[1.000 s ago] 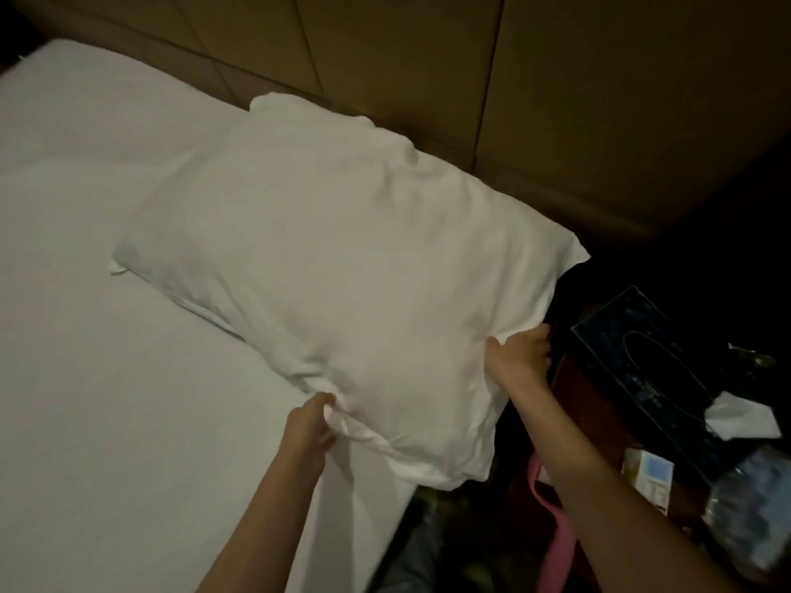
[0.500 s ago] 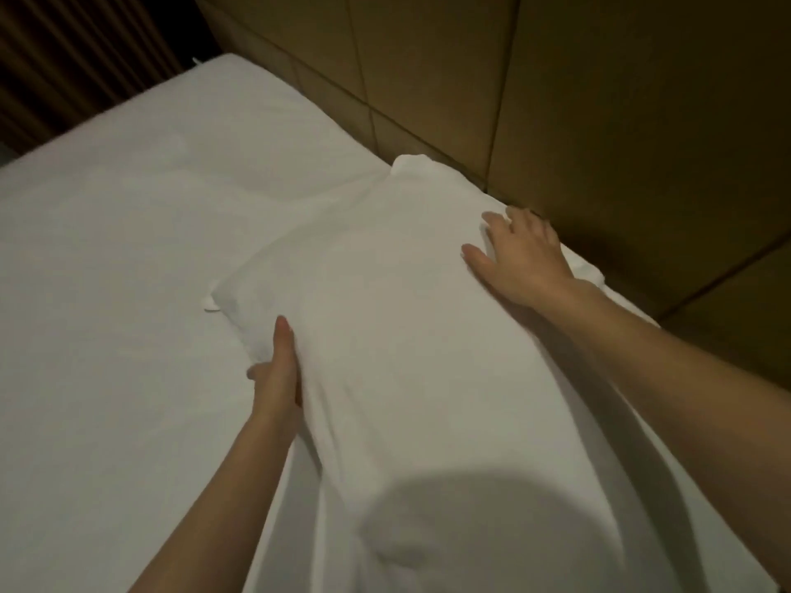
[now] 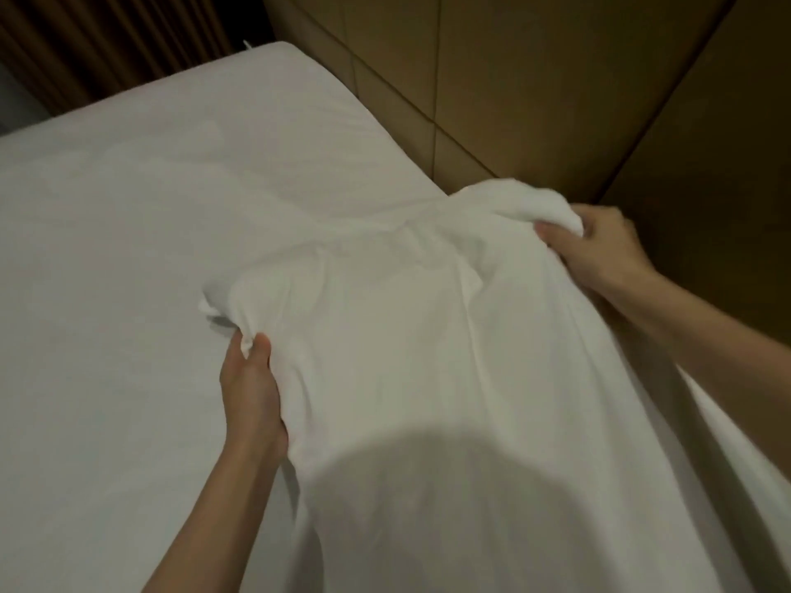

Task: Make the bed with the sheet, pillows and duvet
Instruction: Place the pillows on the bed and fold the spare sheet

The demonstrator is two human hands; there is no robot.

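Both hands hold the pillow: left hand pinches its near corner, right hand bunches the far corner by the headboard. We judge pillow placement underway over the sheet; next, we square it against the headboard beyond our right grip.

Matt white cloth pillow

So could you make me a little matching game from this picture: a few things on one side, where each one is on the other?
Things:
1. left hand
2. right hand
3. curtain
4. sheet

Places:
A. top left corner of the view
B. gripping the pillow's far corner by the wall panels
C. spread flat over the bed
D. gripping the pillow's left edge

Pairs: 1-D, 2-B, 3-A, 4-C
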